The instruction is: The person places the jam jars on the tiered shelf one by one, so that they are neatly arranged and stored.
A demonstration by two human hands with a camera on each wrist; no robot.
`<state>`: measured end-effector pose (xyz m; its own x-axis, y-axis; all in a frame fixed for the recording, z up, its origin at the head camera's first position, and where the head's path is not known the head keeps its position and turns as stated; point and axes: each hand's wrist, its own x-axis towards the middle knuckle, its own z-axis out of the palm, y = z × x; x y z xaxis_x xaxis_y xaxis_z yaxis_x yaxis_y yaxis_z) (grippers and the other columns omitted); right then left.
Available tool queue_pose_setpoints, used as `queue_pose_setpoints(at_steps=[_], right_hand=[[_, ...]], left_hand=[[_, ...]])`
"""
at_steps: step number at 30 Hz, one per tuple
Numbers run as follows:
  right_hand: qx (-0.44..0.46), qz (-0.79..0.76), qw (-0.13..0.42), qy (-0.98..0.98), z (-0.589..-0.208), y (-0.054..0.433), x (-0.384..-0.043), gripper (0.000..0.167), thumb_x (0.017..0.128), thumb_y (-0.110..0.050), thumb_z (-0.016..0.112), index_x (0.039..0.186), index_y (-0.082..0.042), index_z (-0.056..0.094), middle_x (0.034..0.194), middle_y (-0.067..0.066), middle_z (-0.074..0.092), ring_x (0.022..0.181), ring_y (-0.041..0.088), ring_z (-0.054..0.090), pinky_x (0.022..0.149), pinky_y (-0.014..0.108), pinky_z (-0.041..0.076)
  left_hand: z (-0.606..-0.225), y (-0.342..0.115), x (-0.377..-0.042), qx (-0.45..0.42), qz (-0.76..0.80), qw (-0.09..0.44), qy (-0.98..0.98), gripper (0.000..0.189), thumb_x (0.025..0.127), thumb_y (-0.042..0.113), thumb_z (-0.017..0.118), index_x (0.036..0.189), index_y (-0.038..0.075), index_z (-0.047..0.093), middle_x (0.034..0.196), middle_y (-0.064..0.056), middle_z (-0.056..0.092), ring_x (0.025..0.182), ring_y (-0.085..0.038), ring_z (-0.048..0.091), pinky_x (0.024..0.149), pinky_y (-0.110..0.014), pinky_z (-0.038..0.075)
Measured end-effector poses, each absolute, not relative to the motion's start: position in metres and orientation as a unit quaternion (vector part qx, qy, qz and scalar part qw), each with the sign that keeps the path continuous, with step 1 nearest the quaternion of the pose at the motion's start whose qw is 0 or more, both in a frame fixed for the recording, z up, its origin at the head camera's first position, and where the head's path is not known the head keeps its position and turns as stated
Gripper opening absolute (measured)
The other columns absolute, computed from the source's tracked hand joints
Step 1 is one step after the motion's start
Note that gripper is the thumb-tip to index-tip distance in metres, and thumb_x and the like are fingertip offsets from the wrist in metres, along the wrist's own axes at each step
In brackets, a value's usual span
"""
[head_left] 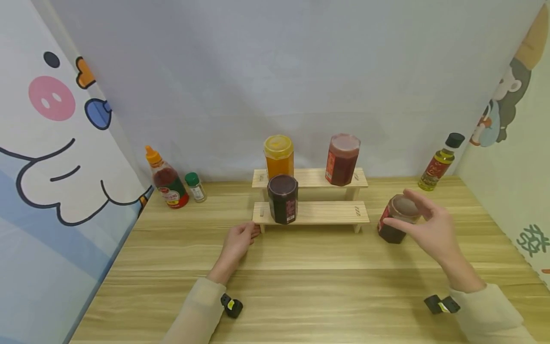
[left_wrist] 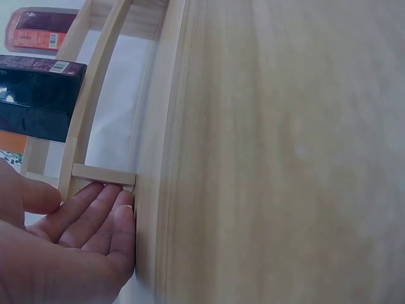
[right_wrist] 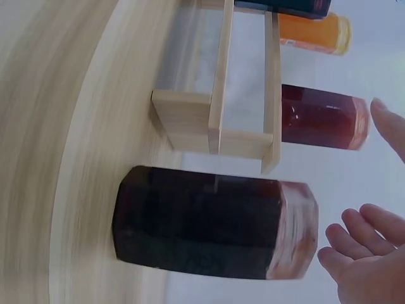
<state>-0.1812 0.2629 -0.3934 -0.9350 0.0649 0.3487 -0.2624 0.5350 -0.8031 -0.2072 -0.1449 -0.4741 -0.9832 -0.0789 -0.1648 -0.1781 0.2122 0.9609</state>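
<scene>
On the right of the head view stands a dark jam jar (head_left: pixel 393 224) with a pale lid. My right hand (head_left: pixel 434 229) is beside its top, thumb and fingers spread; the right wrist view shows a gap between the fingers (right_wrist: pixel 354 240) and the jar. My left hand (head_left: pixel 238 243) rests at the left end of a two-step wooden rack (head_left: pixel 320 212), its extended fingers touching the end leg (left_wrist: pixel 104 174) and its thumb by the board end. A dark purple jar (head_left: pixel 283 200) stands on the lower step. The upper step bears a yellow-orange jar (head_left: pixel 279 160) and a red jar (head_left: pixel 342 162).
At the back left stand a red sauce bottle (head_left: pixel 169 184) with an orange tip and a small green-capped shaker (head_left: pixel 196 188). An olive oil bottle (head_left: pixel 438 165) is at the back right. A pale curtain (head_left: pixel 240 86) hangs behind the wooden table (head_left: pixel 301 296).
</scene>
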Motion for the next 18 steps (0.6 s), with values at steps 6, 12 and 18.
queue_pose_setpoints(at_steps=[6,12,18], right_hand=[[0.048,0.483,0.181,-0.855,-0.396,0.275,-0.182,0.077,0.071,-0.012,0.086,0.138,-0.001,0.049,0.137,0.017,0.05,0.129,0.011,0.042,0.096,0.012,0.034],[0.028,0.463,0.172,-0.869,-0.399,0.286,-0.182,0.081,0.073,-0.017,0.085,0.141,-0.003,0.045,0.14,0.017,0.046,0.131,0.014,0.04,0.096,0.008,0.031],[0.027,0.46,0.168,-0.872,-0.406,0.294,-0.184,0.085,0.072,-0.017,0.086,0.142,0.0,0.041,0.14,0.019,0.046,0.13,0.017,0.042,0.094,0.006,0.031]], left_hand=[[-0.474,-0.145,-0.207,-0.079,0.622,0.04,0.778,0.04,0.104,0.021,0.039,0.121,-0.009,0.059,0.118,-0.021,0.062,0.112,-0.03,0.058,0.092,-0.042,0.047],[-0.473,-0.144,-0.206,-0.079,0.622,0.041,0.778,0.041,0.104,0.021,0.039,0.122,-0.01,0.058,0.118,-0.021,0.062,0.112,-0.031,0.057,0.092,-0.042,0.047],[-0.474,-0.145,-0.206,-0.08,0.62,0.041,0.779,0.041,0.104,0.022,0.039,0.123,-0.01,0.057,0.118,-0.021,0.061,0.113,-0.031,0.057,0.092,-0.042,0.047]])
